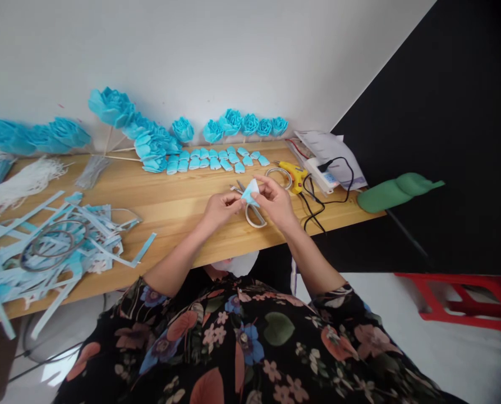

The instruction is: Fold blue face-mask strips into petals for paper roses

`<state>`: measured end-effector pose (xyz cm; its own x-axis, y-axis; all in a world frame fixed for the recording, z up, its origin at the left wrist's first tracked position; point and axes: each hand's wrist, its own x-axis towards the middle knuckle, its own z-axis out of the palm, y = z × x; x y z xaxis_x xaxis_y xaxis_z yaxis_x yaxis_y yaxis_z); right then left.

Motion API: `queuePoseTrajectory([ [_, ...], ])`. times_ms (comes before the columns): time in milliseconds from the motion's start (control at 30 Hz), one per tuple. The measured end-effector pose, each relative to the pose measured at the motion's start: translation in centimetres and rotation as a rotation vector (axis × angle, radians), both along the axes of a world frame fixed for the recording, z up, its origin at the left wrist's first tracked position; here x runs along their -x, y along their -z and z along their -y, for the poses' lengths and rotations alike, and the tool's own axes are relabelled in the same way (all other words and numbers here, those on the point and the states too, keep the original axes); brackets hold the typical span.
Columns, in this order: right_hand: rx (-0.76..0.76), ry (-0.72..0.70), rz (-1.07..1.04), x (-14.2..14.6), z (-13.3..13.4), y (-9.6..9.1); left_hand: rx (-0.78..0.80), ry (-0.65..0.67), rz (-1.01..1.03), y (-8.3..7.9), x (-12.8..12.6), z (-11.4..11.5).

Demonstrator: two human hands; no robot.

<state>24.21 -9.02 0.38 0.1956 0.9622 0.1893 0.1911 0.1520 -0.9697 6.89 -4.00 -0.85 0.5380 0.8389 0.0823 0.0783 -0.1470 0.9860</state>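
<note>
Between my two hands is a small light-blue and white folded piece [251,192], fabric or paper, pinched from both sides. My left hand [224,207] grips its lower left edge with thumb and fingers. My right hand [274,201] has its thumb on the front and fingers behind the right edge. Directly below lie scissors [255,216], partly hidden by the piece and my hands. Behind them, rows of small blue folded petals [214,158] lie on the wooden table [178,196].
Blue artificial flowers [232,122] on sticks lean along the wall. A yellow glue gun [292,173], a power strip [322,175] and a green bottle [395,191] are at right. Cut blue-white strips [102,235] pile at left, near white cords [27,180].
</note>
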Motion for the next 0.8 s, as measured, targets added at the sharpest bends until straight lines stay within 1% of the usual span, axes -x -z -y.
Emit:
queuePoseTrajectory([
  [67, 0.007, 0.0, -0.005, 0.0, 0.0, 0.0, -0.007, 0.02, -0.019, -0.2, 0.0, 0.1],
  [167, 0.031, -0.033, -0.004, 0.2, 0.2, -0.1, 0.033, 0.041, 0.02, -0.6, -0.1, 0.2],
  [267, 0.035, -0.061, 0.003, 0.3, 0.5, -0.4, 0.116, 0.058, 0.082, -0.6, 0.0, 0.1],
  [367, 0.005, -0.043, 0.043, 0.0, 0.7, -0.8, 0.219, 0.045, 0.123, -0.7, 0.2, 0.0],
  [467, -0.044, -0.045, 0.123, -0.9, 1.1, -1.1, 0.289, 0.014, 0.153, -0.8, 0.4, -0.1],
  [533, -0.086, -0.077, 0.199, -1.5, 1.3, -1.3, 0.317, 0.011, 0.165, -0.9, 0.5, -0.1],
  [700, -0.173, -0.144, 0.437, -2.2, 1.6, -1.3, 0.338, 0.048, 0.171, -0.9, 0.5, 0.0],
  [800, -0.2, -0.198, 0.499, -2.1, 1.5, -1.3, 0.344, 0.046, 0.158, -0.8, 0.5, 0.0],
])
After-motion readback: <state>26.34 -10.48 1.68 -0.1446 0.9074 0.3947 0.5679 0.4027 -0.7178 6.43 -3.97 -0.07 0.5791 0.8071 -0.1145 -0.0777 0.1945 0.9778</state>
